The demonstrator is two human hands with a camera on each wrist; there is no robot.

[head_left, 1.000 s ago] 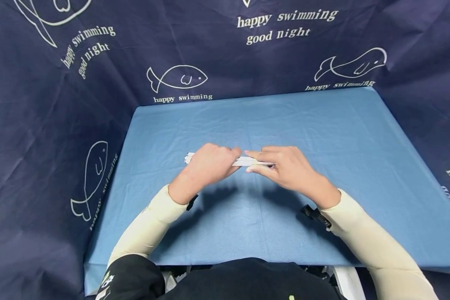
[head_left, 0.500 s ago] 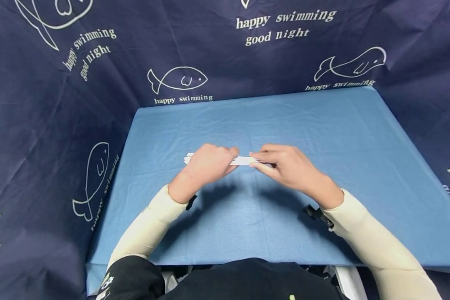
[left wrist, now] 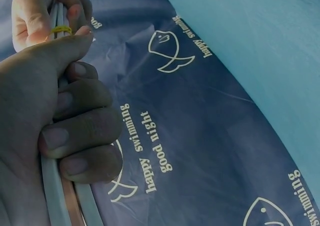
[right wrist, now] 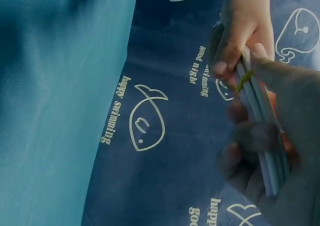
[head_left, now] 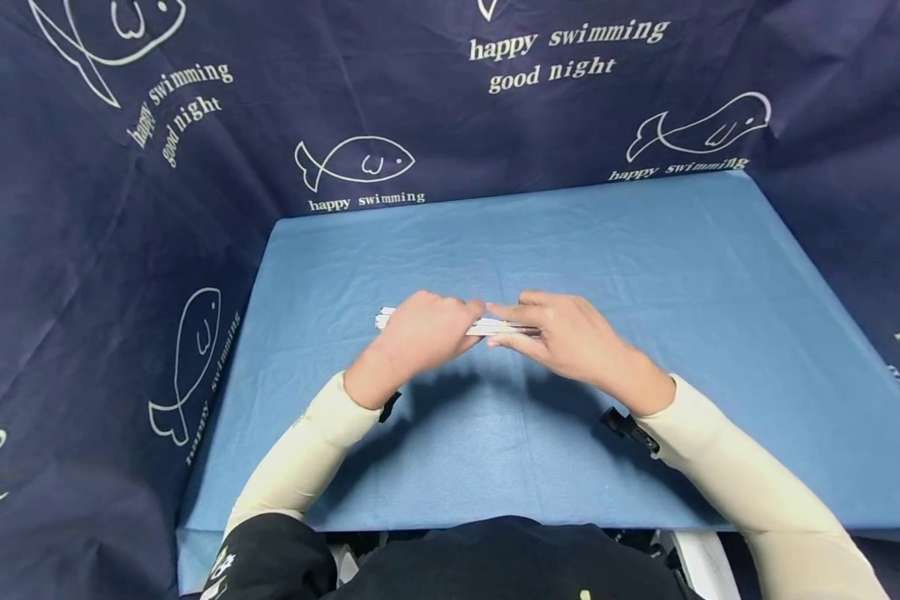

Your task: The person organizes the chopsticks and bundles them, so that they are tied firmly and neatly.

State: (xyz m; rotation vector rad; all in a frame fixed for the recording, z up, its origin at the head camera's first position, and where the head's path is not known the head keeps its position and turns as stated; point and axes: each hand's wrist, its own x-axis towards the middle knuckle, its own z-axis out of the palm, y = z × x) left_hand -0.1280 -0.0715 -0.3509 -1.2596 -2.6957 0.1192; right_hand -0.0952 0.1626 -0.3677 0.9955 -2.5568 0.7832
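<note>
A bundle of slim, pale sticks lies crosswise between both hands above the blue table. My left hand grips its left part, fingers curled round it; short ends stick out past that fist. Brown shows among the pale sticks in the left wrist view. A yellow rubber band circles the bundle between the hands, just ahead of the left thumb tip. On the right part, my right hand holds the sticks between thumb and fingers. In the right wrist view the thumb tip is close to the band.
Blue cloth covers the table. Dark navy curtains printed with white fish and lettering hang at the back and along the sides. The table's near edge runs right in front of the person's dark top.
My right hand shifted slightly to the right along the sticks, then came back left nearer the left hand. The left hand and the bundle drifted a little to the right.
</note>
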